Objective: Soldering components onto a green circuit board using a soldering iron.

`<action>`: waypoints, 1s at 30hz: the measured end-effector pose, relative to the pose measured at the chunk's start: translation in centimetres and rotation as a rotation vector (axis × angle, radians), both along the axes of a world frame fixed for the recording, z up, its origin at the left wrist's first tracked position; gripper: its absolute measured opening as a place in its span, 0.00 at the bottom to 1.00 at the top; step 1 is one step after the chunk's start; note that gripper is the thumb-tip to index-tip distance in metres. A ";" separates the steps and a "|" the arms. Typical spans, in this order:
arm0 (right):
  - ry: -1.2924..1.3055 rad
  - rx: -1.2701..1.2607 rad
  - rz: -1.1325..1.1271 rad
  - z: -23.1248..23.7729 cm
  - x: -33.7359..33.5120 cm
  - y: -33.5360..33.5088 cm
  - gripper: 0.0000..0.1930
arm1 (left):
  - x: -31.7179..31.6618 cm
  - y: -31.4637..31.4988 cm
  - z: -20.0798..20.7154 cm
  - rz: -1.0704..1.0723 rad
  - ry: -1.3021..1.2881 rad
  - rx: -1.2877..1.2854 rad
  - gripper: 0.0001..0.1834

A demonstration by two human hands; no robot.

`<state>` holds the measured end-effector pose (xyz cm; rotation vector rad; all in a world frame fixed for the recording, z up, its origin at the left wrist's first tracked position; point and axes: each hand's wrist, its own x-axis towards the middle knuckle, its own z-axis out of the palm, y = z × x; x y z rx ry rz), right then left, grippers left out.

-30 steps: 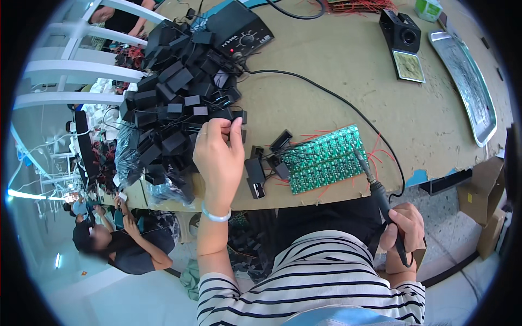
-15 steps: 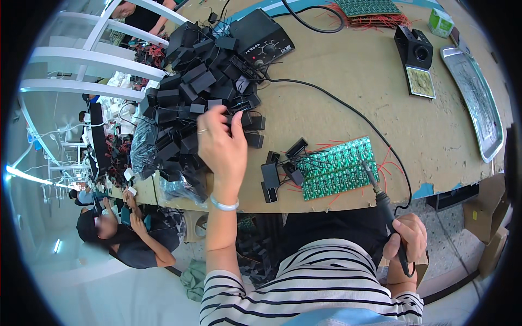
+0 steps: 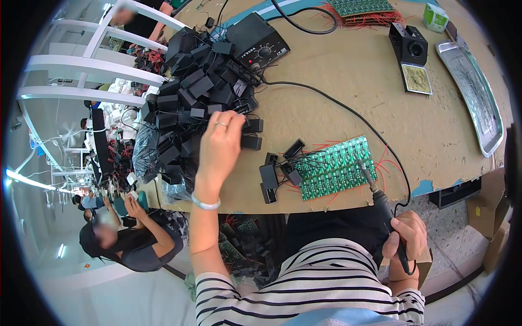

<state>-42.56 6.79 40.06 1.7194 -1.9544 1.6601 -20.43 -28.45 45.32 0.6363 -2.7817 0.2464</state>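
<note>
My right hand (image 3: 406,238) is wrapped round the handle of a soldering iron (image 3: 382,205). Its metal tip points up and left, over the right part of a green circuit board panel (image 3: 331,173); whether it touches cannot be told. Red wires stick out round the panel, and thin black leads join its left side to several small black plastic boxes (image 3: 268,176). At the right edge of a heap of similar black boxes (image 3: 198,87), my left hand (image 3: 220,149) has its fingers curled together. What they pinch, if anything, is hidden.
Behind the heap stands a black soldering station (image 3: 257,41), its cable (image 3: 348,106) crossing the table to the iron. Far right are an iron stand (image 3: 411,49) with a yellowish sponge (image 3: 416,79), and a metal tray (image 3: 472,100). More boards (image 3: 363,6) lie stacked at the back. Co-workers sit left.
My left hand has shifted slightly down, and its fingers, spread before, are now drawn together at the heap. My right hand keeps the soldering iron in nearly the same place.
</note>
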 end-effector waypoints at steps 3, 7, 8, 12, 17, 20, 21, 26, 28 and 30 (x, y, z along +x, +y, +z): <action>-0.008 0.010 -0.004 0.2 0.0 -0.1 0.11 | -1.9 2.0 -0.3 -0.045 -0.020 0.075 0.12; -0.012 0.018 -0.001 0.2 -0.2 0.2 0.11 | -3.0 3.4 -0.5 -0.037 0.112 0.622 0.17; -0.010 0.020 -0.003 0.1 -0.2 0.2 0.11 | -3.1 3.0 -1.2 -0.063 0.128 0.578 0.17; -0.010 0.010 -0.021 0.1 -0.2 0.1 0.11 | -3.6 1.9 -1.5 -0.105 0.109 0.585 0.21; -0.015 0.003 -0.018 0.1 -0.2 0.0 0.11 | -4.6 0.8 -0.8 -0.165 0.029 0.453 0.25; -0.017 0.007 -0.006 0.3 -0.2 0.0 0.11 | -5.6 0.1 -0.7 -0.173 0.042 0.393 0.25; -0.021 0.007 -0.007 0.4 -0.2 0.0 0.12 | -5.8 0.0 -0.7 -0.157 0.064 0.339 0.25; -0.028 0.005 -0.030 -0.1 -0.5 0.5 0.13 | -5.0 1.9 -1.4 0.240 0.534 0.049 0.18; -0.026 0.009 -0.033 -0.1 -0.7 0.3 0.15 | -4.5 2.5 -1.8 0.319 0.551 0.350 0.17; -0.030 0.013 -0.016 -0.1 -0.9 0.2 0.15 | -4.5 2.8 -2.9 0.346 0.593 0.721 0.16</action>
